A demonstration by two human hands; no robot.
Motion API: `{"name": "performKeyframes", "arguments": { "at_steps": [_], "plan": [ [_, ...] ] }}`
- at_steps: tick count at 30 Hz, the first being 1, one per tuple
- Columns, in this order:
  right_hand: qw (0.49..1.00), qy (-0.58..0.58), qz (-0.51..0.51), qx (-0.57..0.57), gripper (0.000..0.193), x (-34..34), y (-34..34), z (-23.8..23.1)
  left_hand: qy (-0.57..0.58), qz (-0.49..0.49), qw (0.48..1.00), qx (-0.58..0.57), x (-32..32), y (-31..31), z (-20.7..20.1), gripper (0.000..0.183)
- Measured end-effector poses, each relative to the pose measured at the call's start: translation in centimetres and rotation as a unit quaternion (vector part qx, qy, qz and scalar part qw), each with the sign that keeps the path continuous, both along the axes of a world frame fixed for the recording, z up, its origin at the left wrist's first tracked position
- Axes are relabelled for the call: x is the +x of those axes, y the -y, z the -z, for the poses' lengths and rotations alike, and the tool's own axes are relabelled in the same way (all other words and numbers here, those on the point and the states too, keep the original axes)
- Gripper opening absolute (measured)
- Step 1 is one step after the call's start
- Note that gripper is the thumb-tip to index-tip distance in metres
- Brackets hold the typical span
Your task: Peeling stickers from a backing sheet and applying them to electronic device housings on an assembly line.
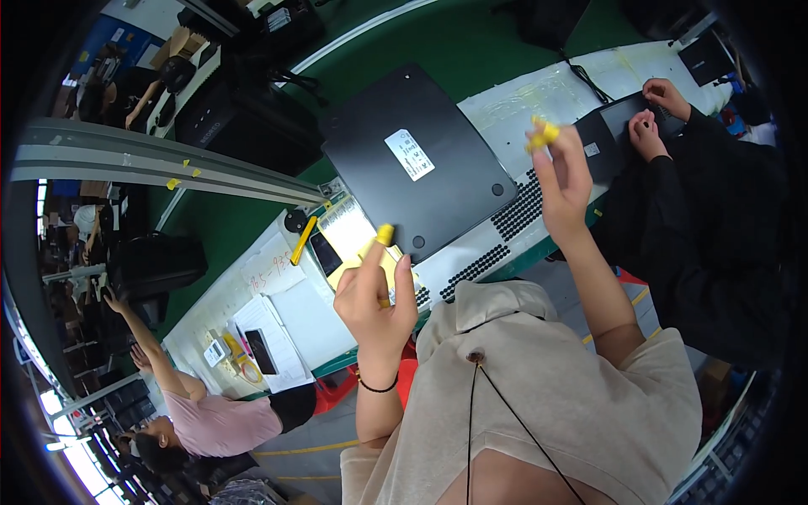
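Observation:
A large flat black panel-like device lies on the bench before me, a white printed label on its top. Two round dark feet sit near its closest edge. My left hand hovers by the near left corner, open, thumb and index finger raised apart. Yellow coverings wrap some of its fingers. Off the device's right side, my right hand is raised, also with yellow on its fingertips. Those tips are motion-smeared, so I cannot tell whether they hold anything. Between me and the device lie sheets of small round black pads.
Left of the device are a yellow-handled cutter, a yellow-edged tray and papers with a dark phone. A metal post crosses the left side. A co-worker's hands rest at another dark device on the right; another person sits left.

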State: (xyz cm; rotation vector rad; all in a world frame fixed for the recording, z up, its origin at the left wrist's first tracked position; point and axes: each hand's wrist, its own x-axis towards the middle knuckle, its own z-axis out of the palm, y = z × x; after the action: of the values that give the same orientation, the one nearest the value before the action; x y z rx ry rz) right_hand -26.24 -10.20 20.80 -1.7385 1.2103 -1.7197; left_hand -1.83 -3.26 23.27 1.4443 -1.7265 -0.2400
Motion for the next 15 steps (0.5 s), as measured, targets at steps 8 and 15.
{"name": "performKeyframes", "arguments": {
  "at_steps": [8, 15],
  "plan": [
    [0.988, -0.138, 0.020, -0.059, 0.030, 2.8, 8.8, -2.0, -0.172, -0.029, 0.972, 0.157, -2.0, 1.0, 0.4, 0.062],
    [0.949, -0.302, 0.008, -0.088, 0.023, 4.0, 12.5, -3.8, -0.233, -0.034, 0.956, 0.173, -2.6, 0.8, 0.5, 0.055]
  ]
}}
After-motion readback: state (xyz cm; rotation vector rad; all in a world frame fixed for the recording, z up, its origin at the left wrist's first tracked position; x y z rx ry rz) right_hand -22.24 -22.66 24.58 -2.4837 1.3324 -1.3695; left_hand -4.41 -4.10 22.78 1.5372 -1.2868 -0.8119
